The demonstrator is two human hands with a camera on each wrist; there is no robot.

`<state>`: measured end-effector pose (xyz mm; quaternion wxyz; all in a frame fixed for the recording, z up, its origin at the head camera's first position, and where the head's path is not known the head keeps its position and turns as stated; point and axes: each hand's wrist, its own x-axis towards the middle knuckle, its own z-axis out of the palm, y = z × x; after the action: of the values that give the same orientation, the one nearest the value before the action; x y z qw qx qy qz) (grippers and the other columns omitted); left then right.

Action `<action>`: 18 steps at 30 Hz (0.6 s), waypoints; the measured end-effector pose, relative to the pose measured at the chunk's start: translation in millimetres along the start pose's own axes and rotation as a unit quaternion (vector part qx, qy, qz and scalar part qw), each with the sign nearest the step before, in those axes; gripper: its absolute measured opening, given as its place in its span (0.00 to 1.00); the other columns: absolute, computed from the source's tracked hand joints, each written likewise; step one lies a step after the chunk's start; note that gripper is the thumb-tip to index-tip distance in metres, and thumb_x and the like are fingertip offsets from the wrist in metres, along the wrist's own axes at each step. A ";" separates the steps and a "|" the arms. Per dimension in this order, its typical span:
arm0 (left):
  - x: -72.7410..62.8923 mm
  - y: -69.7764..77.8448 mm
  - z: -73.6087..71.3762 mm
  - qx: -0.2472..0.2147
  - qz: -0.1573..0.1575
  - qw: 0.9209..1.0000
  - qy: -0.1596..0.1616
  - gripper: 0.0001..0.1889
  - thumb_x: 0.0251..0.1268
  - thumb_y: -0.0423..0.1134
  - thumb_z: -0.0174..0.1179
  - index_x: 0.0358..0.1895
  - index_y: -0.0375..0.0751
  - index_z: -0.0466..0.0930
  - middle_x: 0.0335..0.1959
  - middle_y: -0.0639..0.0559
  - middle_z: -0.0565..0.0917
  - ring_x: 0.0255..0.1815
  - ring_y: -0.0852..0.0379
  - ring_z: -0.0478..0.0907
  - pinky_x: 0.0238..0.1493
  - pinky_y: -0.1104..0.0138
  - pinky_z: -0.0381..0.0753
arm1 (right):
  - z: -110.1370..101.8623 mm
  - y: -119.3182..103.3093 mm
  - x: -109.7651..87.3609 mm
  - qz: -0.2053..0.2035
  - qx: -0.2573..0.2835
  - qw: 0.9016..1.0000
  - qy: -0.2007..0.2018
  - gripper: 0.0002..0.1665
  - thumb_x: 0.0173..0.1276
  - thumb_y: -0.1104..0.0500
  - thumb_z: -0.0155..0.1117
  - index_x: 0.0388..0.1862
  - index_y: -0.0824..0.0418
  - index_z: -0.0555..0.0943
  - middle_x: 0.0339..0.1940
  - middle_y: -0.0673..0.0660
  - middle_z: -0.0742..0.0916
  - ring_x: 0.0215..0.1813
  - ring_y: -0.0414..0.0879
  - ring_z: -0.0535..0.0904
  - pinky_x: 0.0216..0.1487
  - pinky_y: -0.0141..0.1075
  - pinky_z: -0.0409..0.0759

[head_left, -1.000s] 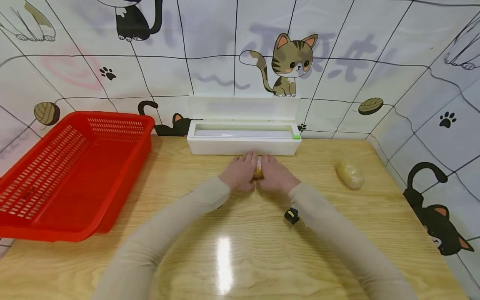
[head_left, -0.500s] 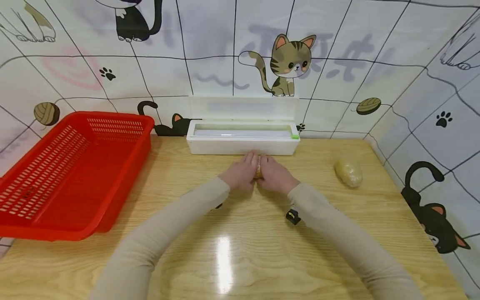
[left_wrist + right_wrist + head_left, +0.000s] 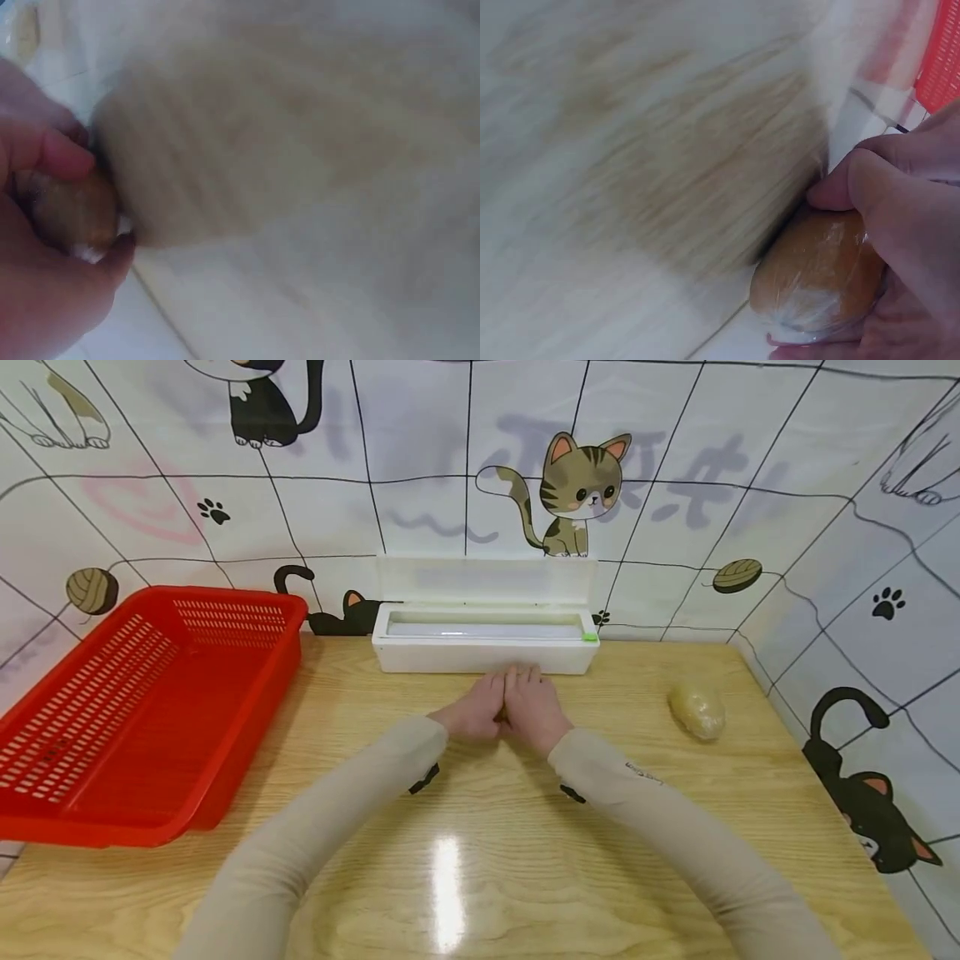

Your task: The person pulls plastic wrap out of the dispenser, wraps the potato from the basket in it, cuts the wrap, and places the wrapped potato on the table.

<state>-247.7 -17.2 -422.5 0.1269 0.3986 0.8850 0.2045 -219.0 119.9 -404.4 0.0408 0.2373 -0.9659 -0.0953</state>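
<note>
Both hands meet in front of the white cling film box. A brown, smooth, oval item wrapped in clear film lies between them, hidden behind the fingers in the head view. My left hand curls its fingers and thumb round one side of it. From the other side my right hand grips it, thumb along its edge, with the wrinkled film showing in the right wrist view. A second wrapped item, pale yellow and rounded, rests on the table to the right, apart from both hands.
The white cling film box stands against the wall with its lid up and a roll inside; a green slider sits at its right end. At the left is a red perforated basket. The wooden table meets patterned walls.
My right hand has turned and shifted a little left, closing the gap between the hands. The wrapped item, earlier visible between them in the head view, is now covered.
</note>
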 end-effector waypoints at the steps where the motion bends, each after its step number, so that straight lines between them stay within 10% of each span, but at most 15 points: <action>1: -0.1 -0.3 1.3 0.011 0.001 1.000 0.000 0.41 0.61 0.33 0.60 0.68 0.15 0.45 0.68 0.24 0.55 0.70 0.35 0.52 0.71 0.54 0.48 | 0.6 0.5 0.1 -0.003 0.000 1.000 -0.001 0.55 0.58 0.36 0.68 0.61 0.81 0.64 0.51 0.78 0.78 0.56 0.68 0.74 0.49 0.48 0.79; 5: 0.8 0.0 5.5 0.037 -0.024 0.999 -0.003 0.42 0.59 0.32 0.60 0.69 0.17 0.42 0.69 0.25 0.52 0.70 0.36 0.50 0.71 0.54 0.47 | 7.3 8.5 0.2 -0.007 0.141 0.990 -0.025 0.51 0.60 0.46 0.71 0.65 0.80 0.60 0.57 0.77 0.74 0.61 0.66 0.70 0.59 0.50 0.72; 10: 3.3 3.3 6.0 0.057 -0.061 0.996 -0.004 0.45 0.58 0.31 0.63 0.70 0.20 0.42 0.68 0.27 0.54 0.70 0.38 0.53 0.70 0.56 0.56 | 15.7 18.6 0.3 -0.002 0.316 0.948 -0.043 0.54 0.54 0.54 0.75 0.68 0.80 0.57 0.61 0.76 0.70 0.64 0.65 0.65 0.66 0.51 0.63; 15: 5.5 3.5 4.2 0.048 -0.069 0.996 -0.023 0.46 0.59 0.34 0.60 0.72 0.22 0.38 0.71 0.28 0.49 0.73 0.37 0.48 0.70 0.54 0.55 | 18.6 20.8 0.3 -0.001 0.329 0.943 -0.039 0.55 0.52 0.58 0.74 0.68 0.81 0.54 0.63 0.78 0.67 0.66 0.67 0.62 0.67 0.50 0.60; 18: 3.0 0.5 0.1 -0.035 -0.054 0.997 -0.034 0.47 0.57 0.33 0.58 0.72 0.23 0.34 0.73 0.29 0.43 0.75 0.38 0.41 0.72 0.55 0.46 | 20.3 18.5 0.0 0.005 0.338 0.940 -0.042 0.57 0.53 0.59 0.74 0.70 0.82 0.50 0.67 0.78 0.63 0.70 0.67 0.58 0.70 0.49 0.56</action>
<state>-249.3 -14.6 -422.5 0.1819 0.3521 0.8927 0.2144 -229.8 139.4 -420.5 -0.0823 0.2278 -0.9434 0.2267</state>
